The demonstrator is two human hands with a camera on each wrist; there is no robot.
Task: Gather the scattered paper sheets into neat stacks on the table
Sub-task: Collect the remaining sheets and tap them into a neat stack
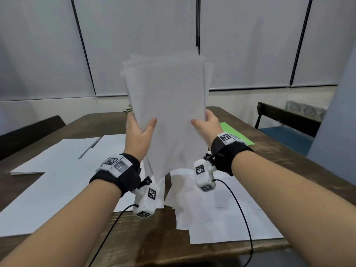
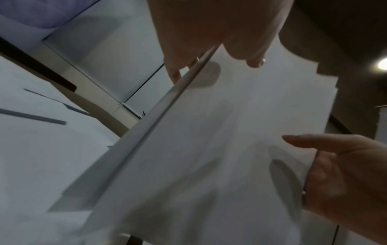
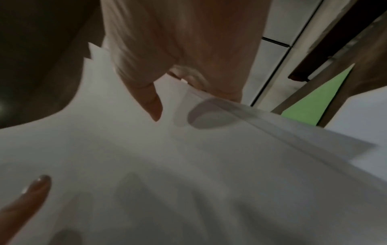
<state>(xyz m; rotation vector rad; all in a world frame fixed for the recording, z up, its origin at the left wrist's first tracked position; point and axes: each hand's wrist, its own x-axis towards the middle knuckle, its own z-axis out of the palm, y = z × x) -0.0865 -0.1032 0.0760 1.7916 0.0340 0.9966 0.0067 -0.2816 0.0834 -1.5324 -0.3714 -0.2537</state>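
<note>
Fig.: my left hand point(image 1: 138, 132) & right hand point(image 1: 209, 125) each pinch a side edge of an upright bundle of white sheets point(image 1: 167, 112), thumbs on the near face, fingers behind; the bundle's top edges are uneven, its bottom edge w/ one corner touching loose white sheets point(image 1: 221, 214) near the table point(image 1: 146, 243) front edge. More white sheets point(image 1: 57, 170) spread toward the left edge; a green sheet point(image 1: 236, 132) lies by the right edge.
</note>
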